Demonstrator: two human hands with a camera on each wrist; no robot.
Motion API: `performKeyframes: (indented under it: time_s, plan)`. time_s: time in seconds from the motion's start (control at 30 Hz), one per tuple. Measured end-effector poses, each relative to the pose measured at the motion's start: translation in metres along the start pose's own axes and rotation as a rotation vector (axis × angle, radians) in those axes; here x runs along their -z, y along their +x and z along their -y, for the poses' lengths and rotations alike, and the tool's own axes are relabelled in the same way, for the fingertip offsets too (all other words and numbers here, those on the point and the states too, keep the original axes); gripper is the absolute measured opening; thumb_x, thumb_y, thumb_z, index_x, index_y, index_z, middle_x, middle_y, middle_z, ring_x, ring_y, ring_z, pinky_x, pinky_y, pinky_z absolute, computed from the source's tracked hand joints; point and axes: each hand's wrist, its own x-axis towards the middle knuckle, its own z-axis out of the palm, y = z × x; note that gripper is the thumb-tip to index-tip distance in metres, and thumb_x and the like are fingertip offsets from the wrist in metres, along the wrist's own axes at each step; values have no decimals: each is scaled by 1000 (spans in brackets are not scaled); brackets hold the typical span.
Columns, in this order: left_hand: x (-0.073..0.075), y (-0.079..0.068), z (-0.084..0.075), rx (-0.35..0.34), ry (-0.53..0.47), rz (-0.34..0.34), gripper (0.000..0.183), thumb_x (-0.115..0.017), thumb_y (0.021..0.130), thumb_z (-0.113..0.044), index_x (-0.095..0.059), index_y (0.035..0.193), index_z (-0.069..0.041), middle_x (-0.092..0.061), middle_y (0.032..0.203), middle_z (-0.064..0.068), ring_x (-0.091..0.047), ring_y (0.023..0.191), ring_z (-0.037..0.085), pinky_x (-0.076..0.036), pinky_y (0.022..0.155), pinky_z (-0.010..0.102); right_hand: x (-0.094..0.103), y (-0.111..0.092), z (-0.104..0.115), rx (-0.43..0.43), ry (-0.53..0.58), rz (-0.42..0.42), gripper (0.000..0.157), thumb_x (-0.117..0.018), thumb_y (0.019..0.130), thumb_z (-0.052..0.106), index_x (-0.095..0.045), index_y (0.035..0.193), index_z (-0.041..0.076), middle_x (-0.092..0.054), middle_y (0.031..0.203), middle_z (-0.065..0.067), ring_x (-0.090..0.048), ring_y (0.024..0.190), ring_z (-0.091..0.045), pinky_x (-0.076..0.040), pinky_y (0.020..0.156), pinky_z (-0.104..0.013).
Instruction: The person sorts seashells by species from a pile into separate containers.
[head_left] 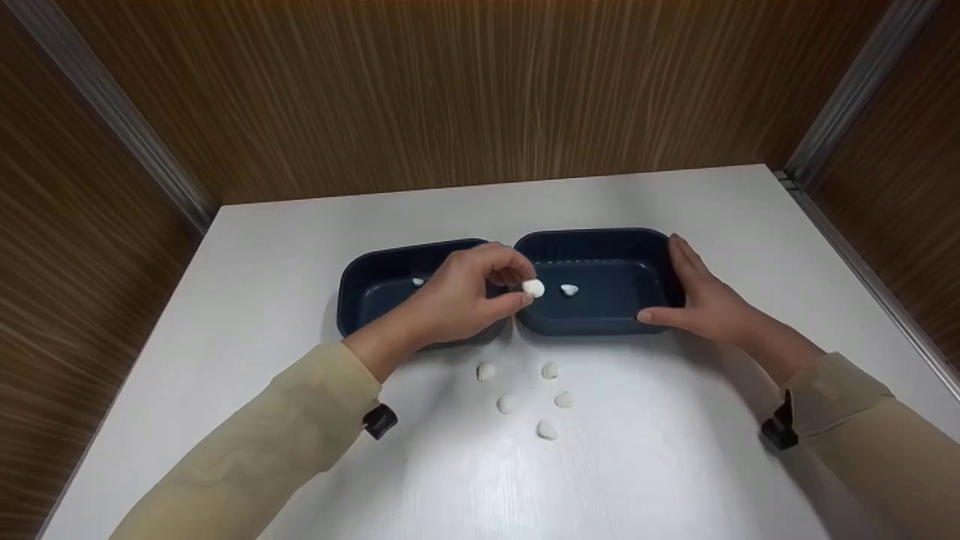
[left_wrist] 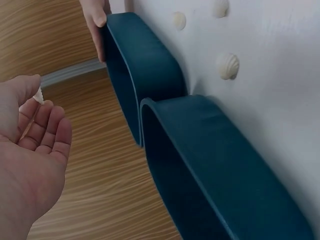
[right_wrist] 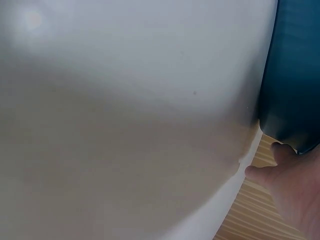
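Between thumb and fingertips, my left hand (head_left: pixel 469 294) pinches a small white seashell (head_left: pixel 534 288) over the inner ends of two dark blue trays. The left wrist view shows only the edge of that seashell (left_wrist: pixel 38 96). One white shell (head_left: pixel 569 289) lies in the right tray (head_left: pixel 615 325), and another shell (head_left: pixel 418 282) shows in the left tray (head_left: pixel 351 300), part of which the left hand hides. My right hand (head_left: pixel 709 300) rests against the right tray's outer end, its fingers straight along the wall and thumb at the front corner.
Several ribbed whitish shells (head_left: pixel 547 430) lie scattered on the white table (head_left: pixel 645 465) in front of the trays. The trays stand side by side. Wood-grain panels (head_left: pixel 480 90) rise behind and at both sides of the table.
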Motion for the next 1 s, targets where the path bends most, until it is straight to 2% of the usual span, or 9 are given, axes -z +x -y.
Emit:
performKeyframes:
  time_s: [0.2,0.47,0.73,1.0]
  plan:
    - [0,22,-2,-10,-3,-13,19,-74,102,-15,-71,120,-7,-66,113,2,-64,105,17,-52,95,29,1,1,0,5,8,-5,128,-78,93,56,16,168,12,18,176,-12,-2,160,-48,-17,121,-73]
    - [-6,47,-1,24,-34,-15,22,-72,104,-16,-69,124,-7,-66,119,4,-62,109,15,-52,103,36,1,3,0,6,23,-12,128,-78,92,55,16,168,14,18,176,-11,1,160,-46,-14,122,-71]
    - [-21,64,4,66,-47,0,23,-71,104,-17,-69,125,-9,-65,119,2,-62,108,13,-50,97,22,1,3,0,22,31,-18,129,-79,92,55,16,168,13,18,176,-13,1,160,-47,-15,122,-72]
    - [-44,78,16,83,-90,-6,20,-73,103,-12,-70,122,-7,-67,112,1,-66,100,12,-53,88,20,2,0,4,-1,3,-10,127,-77,93,56,17,167,13,19,175,-13,2,160,-48,-15,121,-73]
